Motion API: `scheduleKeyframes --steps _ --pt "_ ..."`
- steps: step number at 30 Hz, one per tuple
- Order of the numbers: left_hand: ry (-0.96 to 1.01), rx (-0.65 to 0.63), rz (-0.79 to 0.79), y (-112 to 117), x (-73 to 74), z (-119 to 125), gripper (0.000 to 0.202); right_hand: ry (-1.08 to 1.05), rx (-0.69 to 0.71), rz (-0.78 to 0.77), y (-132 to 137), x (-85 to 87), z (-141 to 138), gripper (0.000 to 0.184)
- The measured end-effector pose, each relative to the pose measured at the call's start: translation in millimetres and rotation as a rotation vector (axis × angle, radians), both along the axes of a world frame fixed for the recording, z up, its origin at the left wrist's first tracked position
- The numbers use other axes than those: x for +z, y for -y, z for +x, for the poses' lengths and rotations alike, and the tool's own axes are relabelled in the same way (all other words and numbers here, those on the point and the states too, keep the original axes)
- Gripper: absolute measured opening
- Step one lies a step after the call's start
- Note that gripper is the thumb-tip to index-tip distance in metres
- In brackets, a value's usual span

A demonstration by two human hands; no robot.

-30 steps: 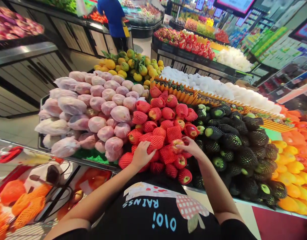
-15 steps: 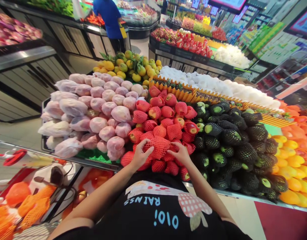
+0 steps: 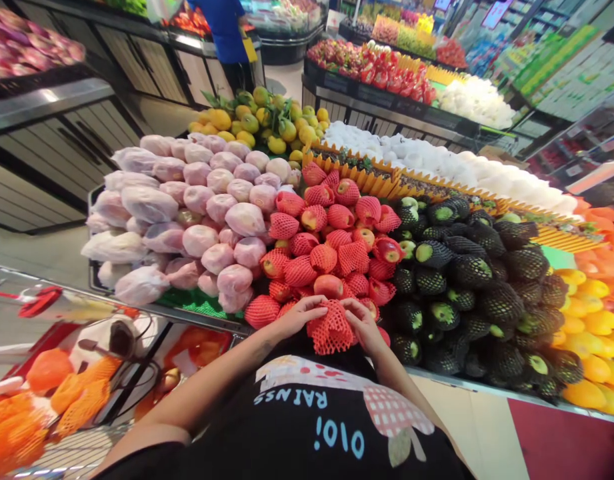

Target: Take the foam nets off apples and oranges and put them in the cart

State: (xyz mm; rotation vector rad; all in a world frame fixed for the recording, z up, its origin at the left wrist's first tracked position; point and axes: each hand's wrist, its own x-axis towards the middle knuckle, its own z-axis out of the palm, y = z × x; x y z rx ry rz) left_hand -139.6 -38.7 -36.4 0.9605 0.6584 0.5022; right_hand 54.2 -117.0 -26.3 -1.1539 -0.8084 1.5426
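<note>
A pile of apples in red foam nets (image 3: 331, 240) fills the middle of the fruit stand in front of me. Both my hands meet at its near edge. My left hand (image 3: 301, 317) and my right hand (image 3: 363, 324) are closed on either side of one red foam net (image 3: 331, 328), holding it just above the front row. A bare red apple (image 3: 329, 287) lies right behind my fingers. Whether fruit sits inside the held net is hidden.
Pink fruit in plastic wraps (image 3: 187, 220) lies left of the apples, fruit in black nets (image 3: 467, 280) to the right, yellow-orange fruit (image 3: 587, 320) beyond. A cart with orange nets (image 3: 47, 400) stands at my left. A person in blue (image 3: 227, 33) stands by a far counter.
Both hands pulled back from the pile toward me, bringing a red foam net with them. A bare apple now shows where the net was.
</note>
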Motion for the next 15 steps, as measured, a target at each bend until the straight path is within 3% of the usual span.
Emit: scheduleKeyframes --steps 3,6,10,15 --pt "0.031 0.043 0.010 -6.8 10.2 -0.2 0.044 -0.159 0.056 -0.107 3.9 -4.3 6.8 0.040" --pt "0.001 0.074 0.040 -11.7 16.5 1.9 0.046 -0.208 -0.076 -0.140 -4.0 -10.0 12.2 0.048" --pt "-0.070 0.054 0.077 -12.8 9.9 6.5 0.046 -0.061 -0.219 -0.089 -31.4 -18.9 17.7 0.051" --pt "-0.252 0.295 0.250 -19.5 -7.1 6.7 0.039 0.261 -0.253 0.007 -63.8 -32.6 17.9 0.042"
